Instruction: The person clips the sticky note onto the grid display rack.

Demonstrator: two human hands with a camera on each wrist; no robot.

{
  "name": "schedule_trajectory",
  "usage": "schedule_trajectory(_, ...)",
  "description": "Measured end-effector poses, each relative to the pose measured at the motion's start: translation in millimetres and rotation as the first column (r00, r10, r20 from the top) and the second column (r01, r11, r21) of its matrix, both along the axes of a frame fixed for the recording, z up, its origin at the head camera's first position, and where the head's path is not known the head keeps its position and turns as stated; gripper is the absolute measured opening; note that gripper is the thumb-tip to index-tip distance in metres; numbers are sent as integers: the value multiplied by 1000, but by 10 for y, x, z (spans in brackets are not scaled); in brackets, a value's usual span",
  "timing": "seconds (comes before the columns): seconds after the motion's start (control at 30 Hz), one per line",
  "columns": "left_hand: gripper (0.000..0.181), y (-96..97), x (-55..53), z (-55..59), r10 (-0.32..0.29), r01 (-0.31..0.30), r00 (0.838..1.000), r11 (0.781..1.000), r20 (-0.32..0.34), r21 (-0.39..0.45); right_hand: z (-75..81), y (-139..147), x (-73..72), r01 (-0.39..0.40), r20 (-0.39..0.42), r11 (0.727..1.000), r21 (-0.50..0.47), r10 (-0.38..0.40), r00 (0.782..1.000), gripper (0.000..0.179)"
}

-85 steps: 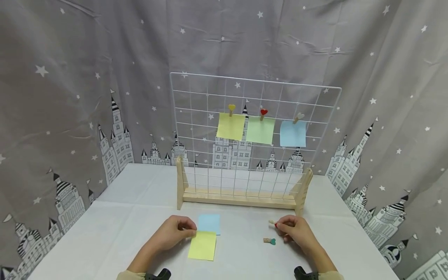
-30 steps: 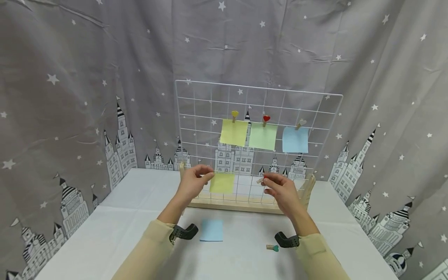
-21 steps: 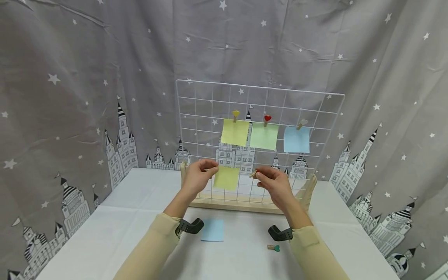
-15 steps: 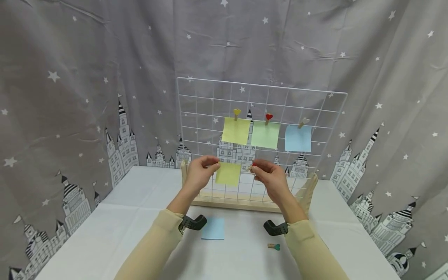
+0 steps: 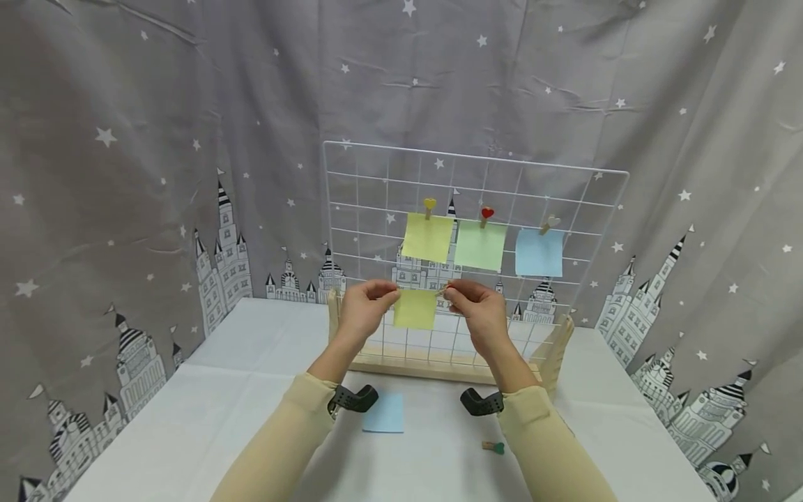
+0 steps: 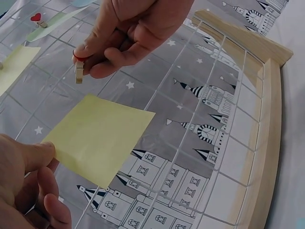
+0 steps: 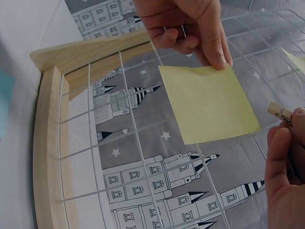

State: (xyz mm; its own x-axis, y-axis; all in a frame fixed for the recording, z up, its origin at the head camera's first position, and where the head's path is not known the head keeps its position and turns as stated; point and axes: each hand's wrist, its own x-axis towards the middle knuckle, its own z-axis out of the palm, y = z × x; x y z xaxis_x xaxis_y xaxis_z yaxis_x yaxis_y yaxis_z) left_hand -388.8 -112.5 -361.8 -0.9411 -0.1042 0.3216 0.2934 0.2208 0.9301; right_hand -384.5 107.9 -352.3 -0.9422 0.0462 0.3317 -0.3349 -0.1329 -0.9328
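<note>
A yellow sticky note [image 5: 415,311] is pinched at its upper left corner by my left hand [image 5: 364,308], which holds it before the lower part of the white wire grid [image 5: 477,157]. Close to the note's upper right corner, my right hand [image 5: 482,314] pinches a small wooden clothespin [image 6: 79,74] with a red top, partly covered by the fingertips. In the right wrist view the clothespin's tip points toward the note, apart from it. Above hang a yellow note [image 5: 428,238], a green note [image 5: 480,247] and a blue note [image 5: 539,254], each under a heart clothespin.
The grid stands in a wooden base [image 5: 426,369] on a white-covered table. In front lie a light blue sticky note [image 5: 384,414] and a clothespin with a green heart [image 5: 493,447]. A grey curtain [image 5: 263,104] with stars and castles hangs behind.
Both hands have risen from the table to the grid, the left bringing the yellow note, the right the red-topped clothespin. Lately the right hand has moved left, closer to the note.
</note>
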Motion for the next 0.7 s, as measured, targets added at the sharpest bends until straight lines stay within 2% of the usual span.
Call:
schedule_trajectory(0.23, 15, 37, -7, 44, 7, -7, 1000, 1000, 16, 3, 16, -24, -33, 60, -29, 996, 59, -58, 998, 27)
schedule_trajectory(0.47, 14, 62, -33, 56, 11, -11, 1000, 1000, 17, -14, 49, -70, -79, 100, -33, 992, 72, -98, 995, 21)
schedule_trajectory(0.7, 15, 79, -45, 48, 11, -11, 1000, 1000, 16, -19, 79, -136, -100, 153, -58, 975, 159, -146, 988, 15)
